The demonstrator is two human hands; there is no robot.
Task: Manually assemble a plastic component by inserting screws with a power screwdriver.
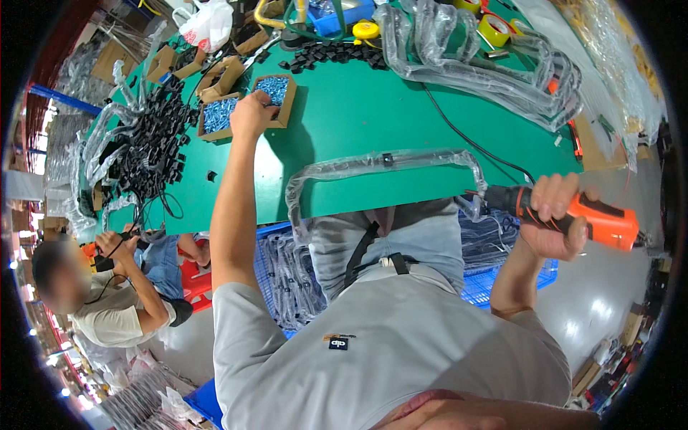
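Note:
My left hand (254, 115) reaches over two small cardboard boxes of blue screws. Its curled fingers are at the near side of the right-hand box (292, 100), and whatever they pinch is hidden. My right hand (555, 215) is wrapped round the handle of an orange and black power screwdriver (605, 222), its nose pointing left. A bent tube frame (337, 167) wrapped in clear plastic lies along the table's near edge. A small black clip (388, 159) sits midway on its long side. The screwdriver's tip is close to the tube's right end.
Loose black plastic clips (161, 132) are heaped at the green table's left, with more at the back. Wrapped tubes (466, 68) lie at the back right, near yellow tape rolls (493, 31). A black cable (459, 132) crosses the table. Another person (129, 287) works at the left.

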